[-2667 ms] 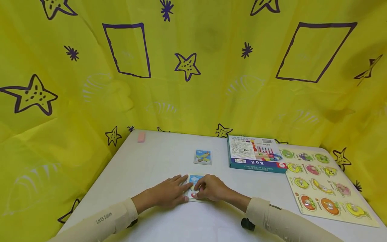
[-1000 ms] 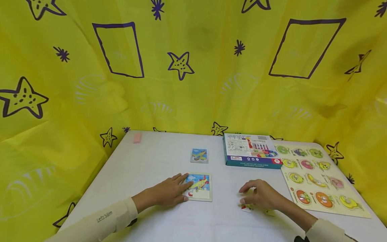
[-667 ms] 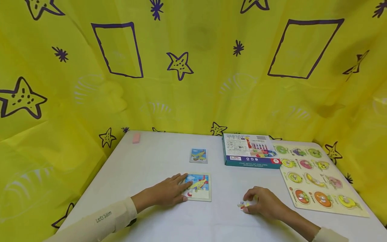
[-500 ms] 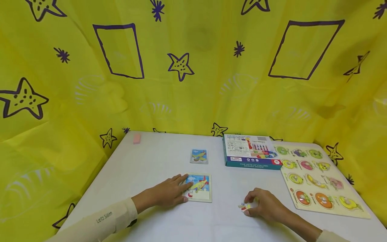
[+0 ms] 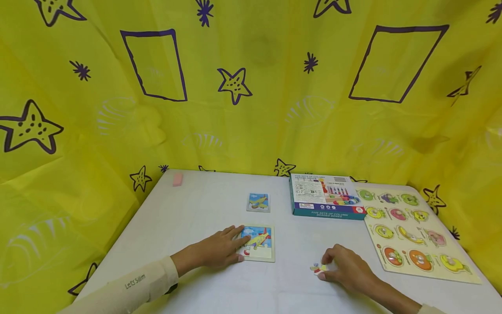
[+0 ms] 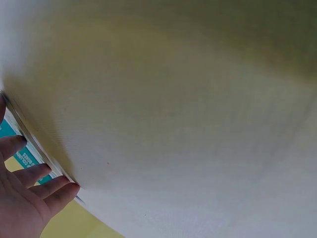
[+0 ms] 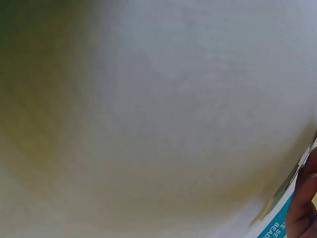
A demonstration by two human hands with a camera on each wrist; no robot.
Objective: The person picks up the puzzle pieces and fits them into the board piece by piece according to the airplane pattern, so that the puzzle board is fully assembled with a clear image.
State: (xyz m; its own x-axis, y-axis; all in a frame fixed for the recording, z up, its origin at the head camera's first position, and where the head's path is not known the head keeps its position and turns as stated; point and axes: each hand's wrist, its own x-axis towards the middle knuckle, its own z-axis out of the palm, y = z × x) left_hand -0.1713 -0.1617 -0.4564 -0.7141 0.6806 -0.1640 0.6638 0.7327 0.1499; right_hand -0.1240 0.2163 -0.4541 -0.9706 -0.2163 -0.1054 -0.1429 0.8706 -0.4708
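Observation:
My left hand (image 5: pixel 221 249) lies with fingers spread on the left edge of a small airplane jigsaw board (image 5: pixel 273 242). The board's upper part shows blue sky and a yellow airplane with a red tail; much of its lower right is bare cream. My fingers cover the left side. To the right of the board, my right hand (image 5: pixel 347 267) pinches a small white, red and yellow puzzle piece (image 5: pixel 317 268) between thumb and fingers, low at the table. The left wrist view shows the left fingers (image 6: pixel 59 196) along the board's edge. The right wrist view catches only part of the right hand (image 7: pixel 304 198).
A smaller airplane picture card (image 5: pixel 258 203) lies behind the board. Farther right are a teal-edged bead box (image 5: pixel 328 213) and a fruit knob puzzle (image 5: pixel 423 253). A pink block (image 5: pixel 178 179) sits at the table's far left corner, before a yellow curtain (image 5: pixel 266 131).
My right hand has left the board for the table on the right and taken hold of a puzzle piece there. My left hand has stayed on the board.

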